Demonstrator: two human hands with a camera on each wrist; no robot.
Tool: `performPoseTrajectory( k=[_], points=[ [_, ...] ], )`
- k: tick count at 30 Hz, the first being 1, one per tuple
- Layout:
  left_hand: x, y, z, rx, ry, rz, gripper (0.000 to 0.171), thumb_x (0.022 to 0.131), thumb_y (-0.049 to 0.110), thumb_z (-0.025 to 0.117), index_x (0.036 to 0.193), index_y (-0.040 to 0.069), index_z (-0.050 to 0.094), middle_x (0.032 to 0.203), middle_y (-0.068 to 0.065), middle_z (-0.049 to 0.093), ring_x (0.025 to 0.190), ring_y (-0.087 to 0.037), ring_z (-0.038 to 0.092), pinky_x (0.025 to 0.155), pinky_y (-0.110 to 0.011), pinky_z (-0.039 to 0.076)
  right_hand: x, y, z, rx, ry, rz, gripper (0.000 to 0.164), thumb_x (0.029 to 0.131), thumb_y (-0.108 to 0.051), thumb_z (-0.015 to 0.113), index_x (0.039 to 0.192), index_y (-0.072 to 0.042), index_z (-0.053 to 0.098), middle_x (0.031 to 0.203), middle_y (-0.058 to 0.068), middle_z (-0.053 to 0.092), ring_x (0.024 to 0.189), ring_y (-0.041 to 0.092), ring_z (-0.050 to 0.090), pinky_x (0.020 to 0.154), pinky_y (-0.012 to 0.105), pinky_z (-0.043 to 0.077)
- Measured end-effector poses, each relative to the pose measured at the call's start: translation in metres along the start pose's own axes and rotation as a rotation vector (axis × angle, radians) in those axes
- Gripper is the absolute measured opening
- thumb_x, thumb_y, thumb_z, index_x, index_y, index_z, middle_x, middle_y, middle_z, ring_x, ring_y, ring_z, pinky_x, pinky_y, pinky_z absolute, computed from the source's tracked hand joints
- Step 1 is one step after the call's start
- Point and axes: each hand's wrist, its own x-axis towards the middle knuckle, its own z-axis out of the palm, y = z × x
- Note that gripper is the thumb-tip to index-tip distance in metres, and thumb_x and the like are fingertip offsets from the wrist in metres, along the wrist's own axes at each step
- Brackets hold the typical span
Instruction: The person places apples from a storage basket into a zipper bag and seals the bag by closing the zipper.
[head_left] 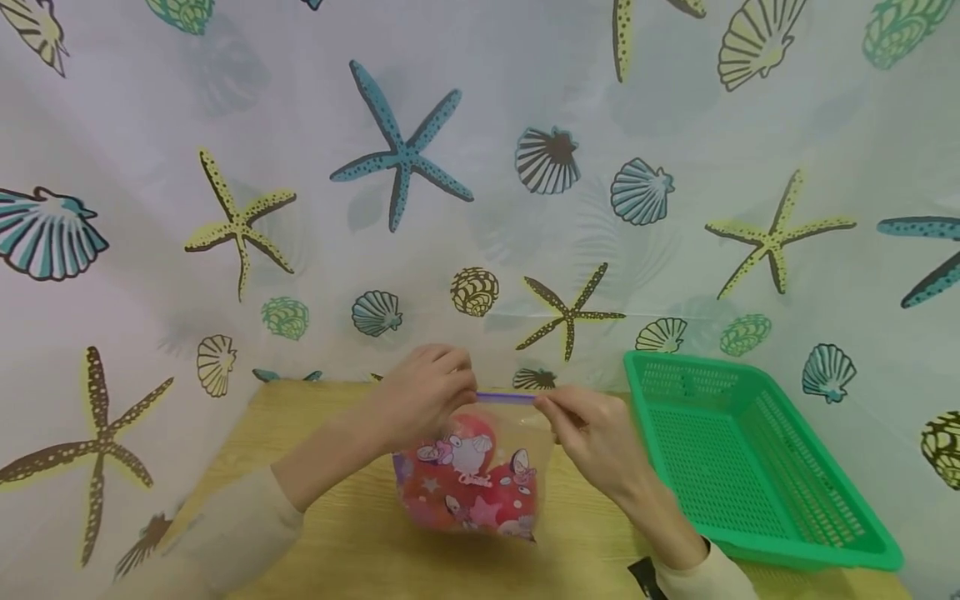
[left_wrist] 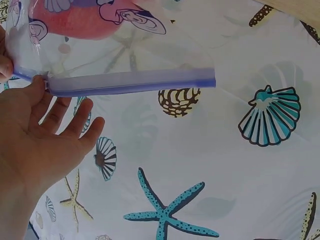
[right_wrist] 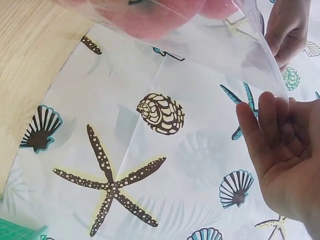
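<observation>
Between my two hands is a clear zip bag with pink cartoon prints, upright over the wooden table. Through its film show red, round fruits, one with a dark stem. A purple zip strip runs along the bag's top edge. My left hand pinches this strip between thumb and forefinger, its other fingers spread loosely in the left wrist view. At the strip's right end in the head view, my right hand pinches the bag's top corner with thumb and fingertips.
A green plastic basket with perforated walls stands on the right of the wooden table. Behind and beside the table hangs a white curtain printed with starfish and shells. A small black item lies by the right wrist.
</observation>
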Motion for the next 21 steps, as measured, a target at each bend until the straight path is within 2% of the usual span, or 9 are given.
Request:
performPoseTrajectory(
  k=[4,10,14,18,21],
  points=[
    [-0.003,-0.006,0.0,0.008,-0.004,0.01,0.008,0.097,0.023,0.066,0.094,0.018,0.069,0.095,0.004,0.056,0.11,-0.021,0.057,0.104,-0.041,0.046,-0.002,0.002,-0.004,-0.012,0.011,-0.011,0.009,0.088,0.0,0.071,0.088,-0.008,0.075,0.066,-0.007,0.062,0.055,-0.004,0.053,0.053,0.012,0.045],
    [-0.015,-0.018,0.002,0.05,-0.024,-0.005,0.007,0.095,0.025,0.068,0.096,0.018,0.07,0.088,0.005,0.054,0.099,-0.019,0.058,0.097,-0.04,0.049,-0.005,0.006,-0.006,-0.03,0.016,-0.028,0.013,0.086,0.002,0.072,0.083,-0.01,0.073,0.064,-0.01,0.057,0.056,-0.003,0.053,0.053,0.012,0.044],
    [-0.019,-0.021,0.001,0.069,-0.051,-0.024,0.008,0.095,0.026,0.067,0.098,0.018,0.069,0.091,0.006,0.062,0.095,-0.017,0.061,0.095,-0.038,0.05,-0.003,0.006,-0.005,-0.057,0.008,-0.027,0.013,0.086,0.002,0.072,0.082,-0.01,0.072,0.065,-0.01,0.057,0.057,-0.003,0.051,0.054,0.012,0.043],
    [-0.019,-0.017,-0.002,0.06,-0.103,-0.047,0.012,0.094,0.027,0.07,0.101,0.018,0.066,0.093,0.007,0.064,0.09,-0.012,0.061,0.091,-0.032,0.051,-0.005,0.006,-0.007,-0.112,0.006,-0.021,0.012,0.086,0.001,0.072,0.083,-0.01,0.071,0.069,-0.009,0.06,0.062,-0.001,0.054,0.058,0.011,0.047],
    [-0.012,-0.008,0.001,0.041,-0.096,-0.017,0.013,0.094,0.024,0.069,0.101,0.014,0.065,0.091,0.005,0.062,0.085,-0.01,0.06,0.084,-0.026,0.053,-0.008,0.008,-0.012,-0.154,0.018,0.01,0.011,0.086,0.002,0.072,0.085,-0.009,0.07,0.075,-0.006,0.063,0.067,0.003,0.059,0.061,0.012,0.052]
  ],
)
